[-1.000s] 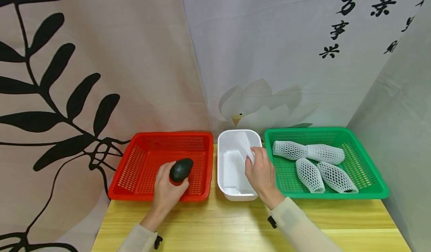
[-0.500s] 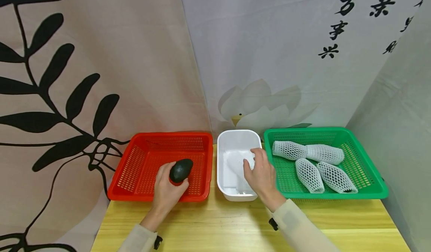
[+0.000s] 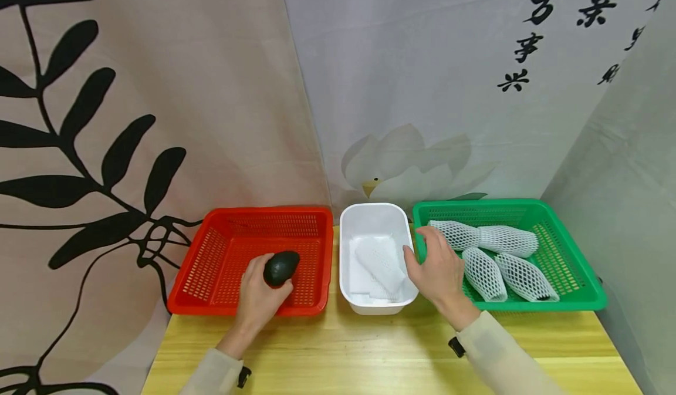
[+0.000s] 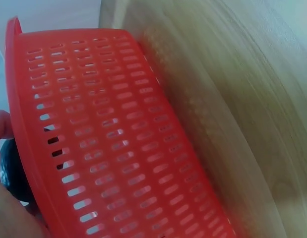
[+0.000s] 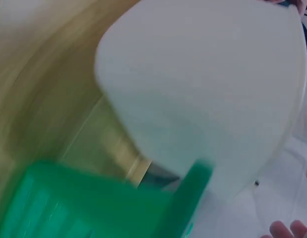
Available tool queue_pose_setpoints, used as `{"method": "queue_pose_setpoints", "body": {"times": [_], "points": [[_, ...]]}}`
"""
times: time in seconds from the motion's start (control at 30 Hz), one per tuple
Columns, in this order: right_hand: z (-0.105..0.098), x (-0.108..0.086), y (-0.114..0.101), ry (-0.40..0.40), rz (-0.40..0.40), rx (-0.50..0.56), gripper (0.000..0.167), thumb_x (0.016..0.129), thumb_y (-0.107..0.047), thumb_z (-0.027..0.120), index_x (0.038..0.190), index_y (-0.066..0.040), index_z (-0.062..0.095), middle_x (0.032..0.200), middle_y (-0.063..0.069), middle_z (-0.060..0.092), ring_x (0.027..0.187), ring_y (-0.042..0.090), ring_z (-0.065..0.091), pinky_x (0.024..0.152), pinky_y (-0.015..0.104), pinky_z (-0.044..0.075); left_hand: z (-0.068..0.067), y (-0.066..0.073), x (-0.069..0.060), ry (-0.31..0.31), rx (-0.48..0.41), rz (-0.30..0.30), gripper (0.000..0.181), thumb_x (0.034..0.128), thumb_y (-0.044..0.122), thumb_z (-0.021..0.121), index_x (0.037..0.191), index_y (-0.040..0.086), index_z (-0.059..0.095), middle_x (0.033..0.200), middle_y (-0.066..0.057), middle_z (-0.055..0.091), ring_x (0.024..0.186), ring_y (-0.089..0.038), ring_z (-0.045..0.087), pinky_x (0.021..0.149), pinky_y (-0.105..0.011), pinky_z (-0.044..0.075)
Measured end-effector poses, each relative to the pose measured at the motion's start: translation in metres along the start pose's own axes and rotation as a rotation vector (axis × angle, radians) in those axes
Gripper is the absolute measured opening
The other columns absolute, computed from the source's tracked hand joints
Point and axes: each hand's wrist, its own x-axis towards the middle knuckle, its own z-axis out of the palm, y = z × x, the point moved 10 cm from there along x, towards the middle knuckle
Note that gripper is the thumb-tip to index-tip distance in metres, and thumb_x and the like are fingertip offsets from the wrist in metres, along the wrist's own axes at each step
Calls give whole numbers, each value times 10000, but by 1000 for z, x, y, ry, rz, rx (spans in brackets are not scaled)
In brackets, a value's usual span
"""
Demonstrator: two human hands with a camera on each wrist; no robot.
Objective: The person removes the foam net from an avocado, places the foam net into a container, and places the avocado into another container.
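Pale fabric backdrop (image 3: 248, 119), wooden desk (image 3: 343, 357). Landmark is a white tub (image 3: 375, 310) with a faint white mesh sleeve (image 3: 380, 267) lying inside. Left of the tub, over a red basket (image 3: 211, 311), height unclear, the left hand (image 3: 257, 292) has its fingers curled round a fruit (image 3: 282, 267). Right hand (image 3: 438, 270) sits at the tub's right rim, contact unclear, fingers loosely spread, nothing held. Smooth skin probably wants an even, gentle hold, upper end left uncovered. Fruit looks dark green to near-black, glossy, egg-shaped.
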Motion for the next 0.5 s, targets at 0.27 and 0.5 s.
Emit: {"method": "queue_pose_setpoints", "body": {"times": [0.27,0.5], "points": [[-12,-4,45,-125,71,-84,538,840,-271,830,1255,16,642,1263,219,667,1009,415,686,478,480,511,4,-12,4,-61,43,-38,695,814,120,861,1442,48,570,1328,-135,583,1095,-332,619,862,-512,551],[-13,-13,82,-295,176,-164,653,869,-308,813,1343,77,582,1392,277,573,1196,480,589,871,634,522,13,-22,7,-148,89,-87,713,835,140,827,1480,23,547,1357,-205,576,1076,-359,663,847,-508,590]]}}
